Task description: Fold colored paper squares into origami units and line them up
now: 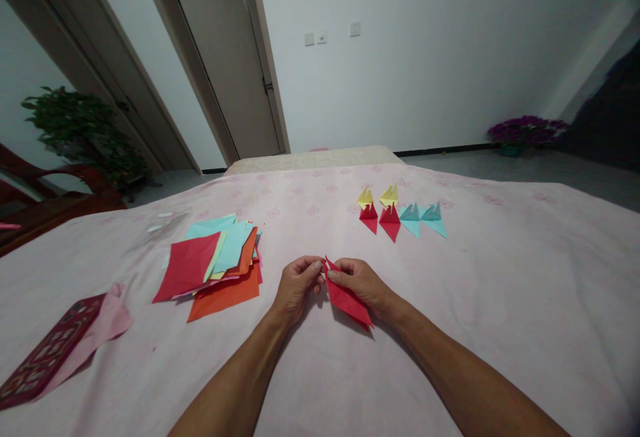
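Both hands (295,287) (367,285) grasp the folded red paper (349,304) in their fingers (341,278), long axis pointing away-left.

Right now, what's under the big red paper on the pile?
Poking out from under the red paper are light blue paper, pale yellow paper and, lower down, orange paper. The rest is covered, so I can't see how many sheets are there.

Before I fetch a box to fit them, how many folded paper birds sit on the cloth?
6: two yellow birds at the back, two red birds just in front, and two blue birds right of the red ones. None seems hidden.
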The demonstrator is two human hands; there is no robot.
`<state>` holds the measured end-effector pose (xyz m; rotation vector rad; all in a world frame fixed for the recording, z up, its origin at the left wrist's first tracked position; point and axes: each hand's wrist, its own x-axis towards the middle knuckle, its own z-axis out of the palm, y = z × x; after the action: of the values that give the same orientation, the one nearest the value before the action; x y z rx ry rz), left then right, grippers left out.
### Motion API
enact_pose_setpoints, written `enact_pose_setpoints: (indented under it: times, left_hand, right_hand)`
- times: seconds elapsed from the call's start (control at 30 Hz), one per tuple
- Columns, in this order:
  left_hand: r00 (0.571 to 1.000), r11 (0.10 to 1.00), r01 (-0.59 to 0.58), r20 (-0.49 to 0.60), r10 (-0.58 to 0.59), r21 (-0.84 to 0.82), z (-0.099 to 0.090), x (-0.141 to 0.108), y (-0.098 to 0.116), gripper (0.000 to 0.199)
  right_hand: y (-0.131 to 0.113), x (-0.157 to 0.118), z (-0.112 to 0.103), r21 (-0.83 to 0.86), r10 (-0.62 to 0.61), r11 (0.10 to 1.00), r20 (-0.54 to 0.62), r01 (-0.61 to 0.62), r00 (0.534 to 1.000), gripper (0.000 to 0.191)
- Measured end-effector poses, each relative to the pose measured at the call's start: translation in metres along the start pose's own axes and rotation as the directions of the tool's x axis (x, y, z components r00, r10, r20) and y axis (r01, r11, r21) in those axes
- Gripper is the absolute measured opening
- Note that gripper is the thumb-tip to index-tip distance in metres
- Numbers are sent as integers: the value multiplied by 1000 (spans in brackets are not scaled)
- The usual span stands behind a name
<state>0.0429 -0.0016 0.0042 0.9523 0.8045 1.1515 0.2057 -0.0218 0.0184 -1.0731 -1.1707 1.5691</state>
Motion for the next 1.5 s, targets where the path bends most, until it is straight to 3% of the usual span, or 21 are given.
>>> enact_pose_setpoints:
  times: [0.33, 0.5, 0.93, 1.3, 1.5]
  left_hand:
    - [1000, 999, -4, -27, 5, 53, -2, 1, -1, 26]
    - [1000, 997, 13, -29, -11, 81, -1, 0, -1, 26]
    - [999, 993, 13, -32, -9, 118, 3, -1, -3, 29]
    - [998, 974, -7, -53, 19, 227, 6, -3, -1, 35]
    - [995, 980, -31, -88, 49, 199, 4, -2, -1, 33]
  right_hand:
    - [5, 2, 0, -34, -39, 999, -6, 39, 999, 42]
    - [7, 4, 3, -43, -117, 992, -46, 115, 992, 39]
    - [11, 7, 5, -268, -197, 952, -169, 147, 966, 29]
    - [12, 8, 4, -355, -224, 922, -168, 153, 960, 27]
    - [8, 3, 7, -266, -264, 940, -176, 213, 948, 29]
